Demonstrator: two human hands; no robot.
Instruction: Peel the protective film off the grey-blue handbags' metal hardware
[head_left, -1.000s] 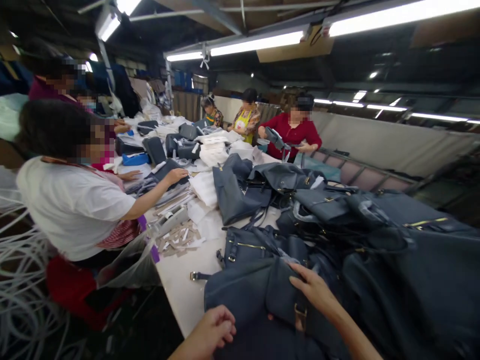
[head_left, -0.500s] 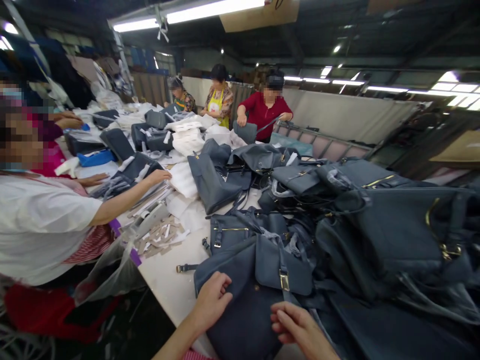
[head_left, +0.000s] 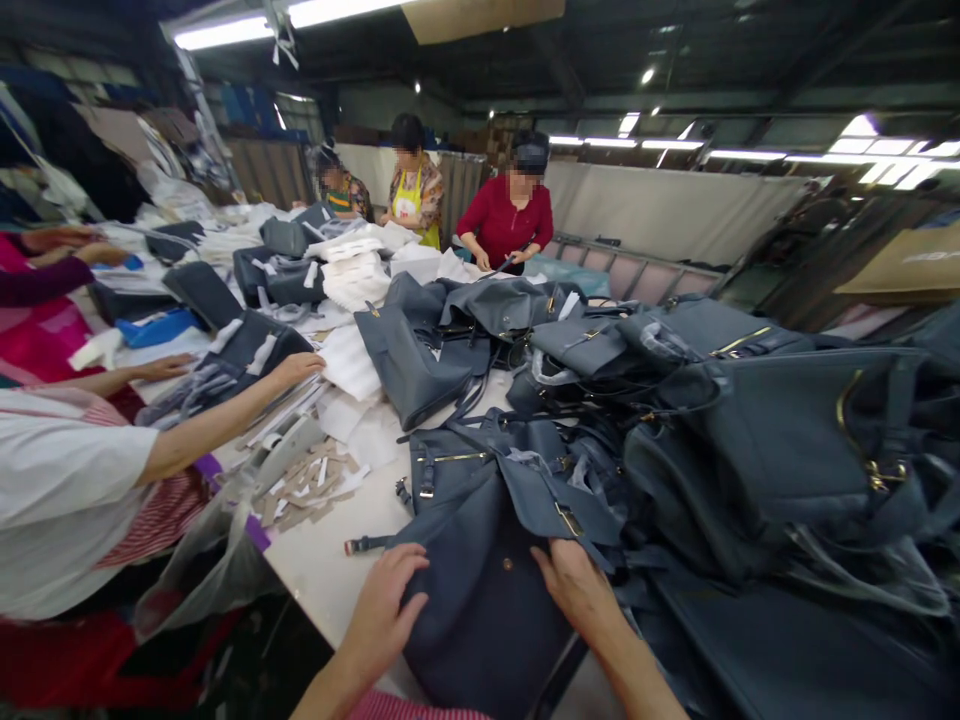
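A dark blue-grey bag [head_left: 480,620] lies before me, its front flap [head_left: 536,500] slanting up to the right and a metal snap [head_left: 508,565] bare below it. On the bag's left edge rests my left hand [head_left: 379,605], open, thumb apart from the fingers. My right hand [head_left: 581,590] reaches in at the flap's lower edge, beside its gold buckle [head_left: 568,517]. Its thumb stretches out over the bag front, while its fingertips are hidden by the flap. A short buckled strap [head_left: 366,545] sticks out left of the bag.
More blue-grey bags [head_left: 787,440] are heaped on the right and behind. Paper and card scraps [head_left: 315,482] lie on the white table [head_left: 315,575]. At the left a co-worker's arm [head_left: 225,420] reaches across; a person in red [head_left: 506,220] stands across the table.
My right hand has moved up to the flap, which has tilted and uncovered the snap. My left hand has shifted left to the bag's edge. The view has turned slightly right.
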